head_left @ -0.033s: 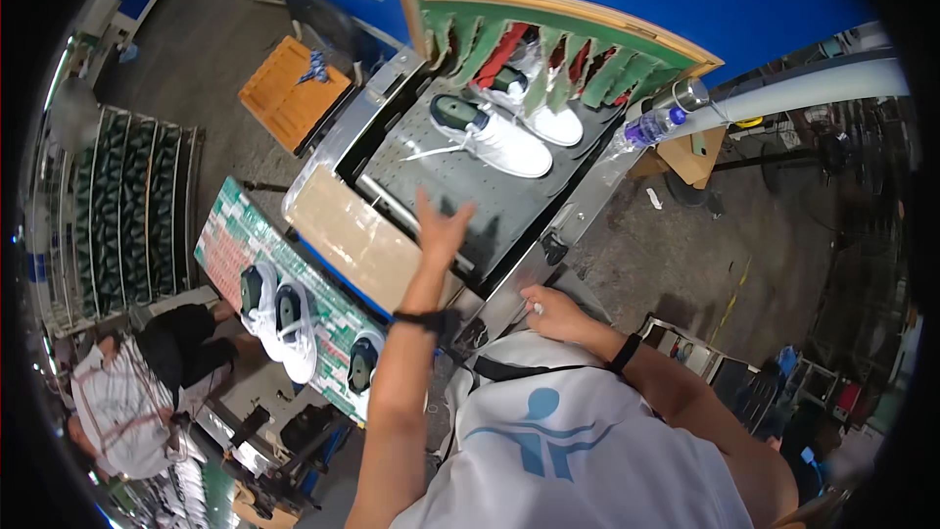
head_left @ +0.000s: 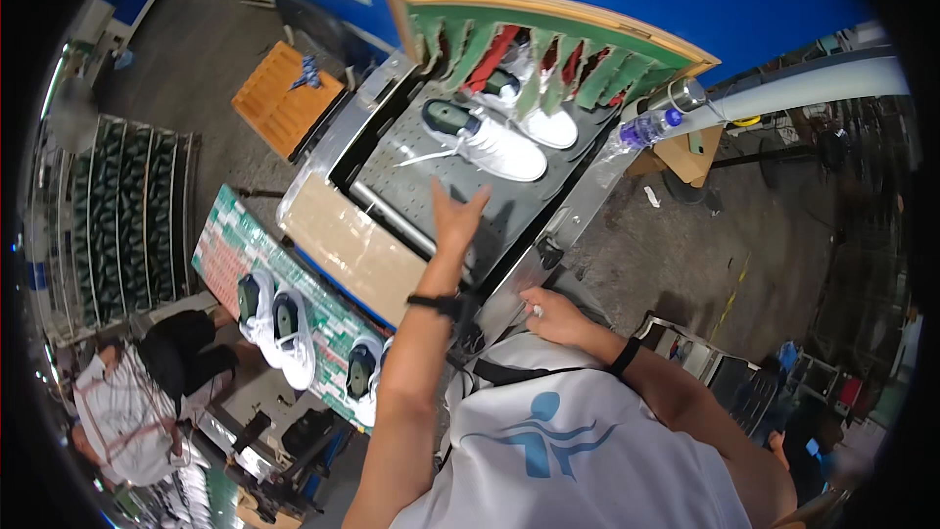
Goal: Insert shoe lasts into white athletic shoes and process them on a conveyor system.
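Left hand (head_left: 456, 217) open near half-hidden sneakers (head_left: 487, 140)

Free room and obstacles. The left hand (head_left: 458, 217) hovered open above a bare stretch of grey conveyor belt (head_left: 519, 211), with clear passage ahead up to the white shoe (head_left: 485, 140) lying across the belt. Beyond it, a second white shoe (head_left: 534, 118) and hanging green flaps (head_left: 548, 64) closed the far end. Metal side rails (head_left: 338, 142) bounded the belt on both sides.

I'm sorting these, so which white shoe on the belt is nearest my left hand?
The front white shoe, lying just beyond the left hand; the other sits back under the green flaps.
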A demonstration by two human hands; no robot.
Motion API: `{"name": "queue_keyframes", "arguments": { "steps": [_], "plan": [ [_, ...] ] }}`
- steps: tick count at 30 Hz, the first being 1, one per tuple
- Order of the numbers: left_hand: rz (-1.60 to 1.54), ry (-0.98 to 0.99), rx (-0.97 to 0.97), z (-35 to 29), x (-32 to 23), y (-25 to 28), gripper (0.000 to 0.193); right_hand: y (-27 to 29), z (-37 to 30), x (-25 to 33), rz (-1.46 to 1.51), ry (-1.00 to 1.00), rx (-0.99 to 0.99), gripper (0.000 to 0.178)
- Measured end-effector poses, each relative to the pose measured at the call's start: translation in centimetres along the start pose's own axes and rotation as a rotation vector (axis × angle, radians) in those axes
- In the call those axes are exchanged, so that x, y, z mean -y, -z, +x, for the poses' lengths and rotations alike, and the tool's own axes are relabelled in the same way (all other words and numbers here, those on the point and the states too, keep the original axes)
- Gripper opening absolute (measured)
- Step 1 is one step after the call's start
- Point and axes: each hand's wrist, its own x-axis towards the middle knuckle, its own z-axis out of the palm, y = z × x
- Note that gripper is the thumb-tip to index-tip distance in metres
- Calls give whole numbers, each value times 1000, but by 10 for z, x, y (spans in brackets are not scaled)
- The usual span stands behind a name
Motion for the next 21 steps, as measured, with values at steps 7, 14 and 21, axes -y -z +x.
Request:
{"name": "queue_keyframes", "arguments": {
  "steps": [7,14,21],
  "plan": [
    [-301,291,-490,107,-42,-130,98,71,-13,-9,55,-124,-151,55],
    [-851,104,120,68,-26,-3,57,85,-14,-19,92,-94,-157,53],
    [-621,144,-4,-103,5,161,73,31,8,-8,87,177,-15,52]
  ]
}}
